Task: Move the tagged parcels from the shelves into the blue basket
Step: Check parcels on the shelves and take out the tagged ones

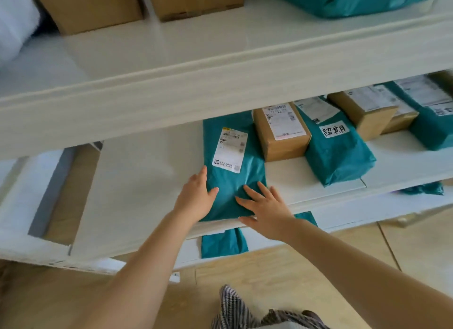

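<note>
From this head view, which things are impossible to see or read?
- Blue basket: nowhere in the head view.
- Flat teal parcel: near end covered by the left hand and right hand.
- Its printed label: text too small and blurred.
- Teal parcel below: mostly hidden by the shelf edge.
- Top boxes: cut off by the upper frame edge.

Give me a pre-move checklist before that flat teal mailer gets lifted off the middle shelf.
1. Left hand on the flat teal plastic mailer: ok, at its left edge.
2. Right hand on it: ok, fingers spread flat near its front right corner.
3. Firm grip: not ok, neither hand curls round it.
4. Handwritten tag on this mailer: cannot tell, only a printed label shows; the bulkier teal plastic parcel carries one.
5. Brown cardboard box clear of it: cannot tell.
6. Blue basket located: cannot tell, out of view.
</note>
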